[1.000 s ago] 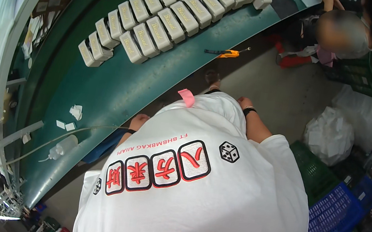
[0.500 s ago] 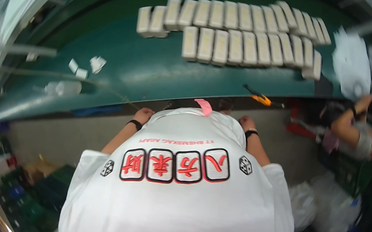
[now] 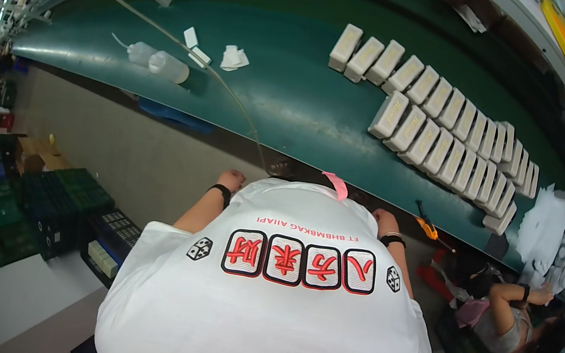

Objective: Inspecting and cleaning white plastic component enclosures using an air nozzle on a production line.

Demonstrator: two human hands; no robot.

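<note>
My left hand [image 3: 231, 181] and right hand [image 3: 386, 222] were at my waist; whether closed, I couldn't tell. Near the right, an orange tool [image 3: 427, 226] lay at the edge of the table [image 3: 293, 115], pale boxes [image 3: 420, 143] farther off.
</note>
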